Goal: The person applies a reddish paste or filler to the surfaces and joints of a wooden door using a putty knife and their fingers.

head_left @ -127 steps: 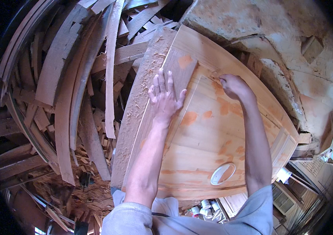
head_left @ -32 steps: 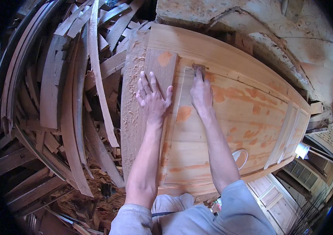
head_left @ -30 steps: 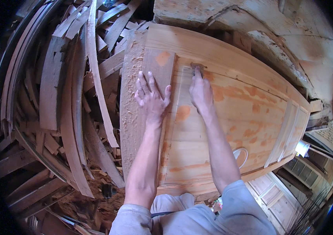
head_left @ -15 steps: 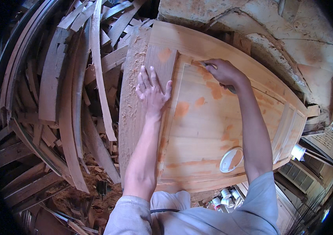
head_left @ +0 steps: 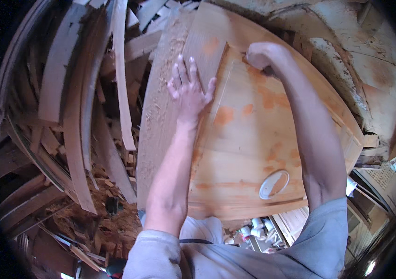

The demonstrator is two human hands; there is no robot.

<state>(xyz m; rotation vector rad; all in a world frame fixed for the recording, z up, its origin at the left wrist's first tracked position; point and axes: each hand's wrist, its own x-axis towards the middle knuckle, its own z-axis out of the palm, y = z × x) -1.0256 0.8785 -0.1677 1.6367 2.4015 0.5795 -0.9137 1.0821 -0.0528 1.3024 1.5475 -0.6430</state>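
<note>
Head view shows the left hand point(head_left: 189, 90) spread flat on the wooden door panel point(head_left: 254, 153), holding nothing, while the right hand point(head_left: 264, 55) curls around something hidden near the top, and the unclamped panel might shift under pressure.

pale panelled wooden door point(head_left: 254, 153): bare matt wood, orange filler patches
plank at door's left edge point(head_left: 161, 97): rough, sawdust-strewn
curved wooden strips at frame left point(head_left: 74, 121): raw, unfinished
grey sleeves point(head_left: 319, 242): soft matt cloth
small oval white lid point(head_left: 274, 184): smooth, plastic-looking
</note>
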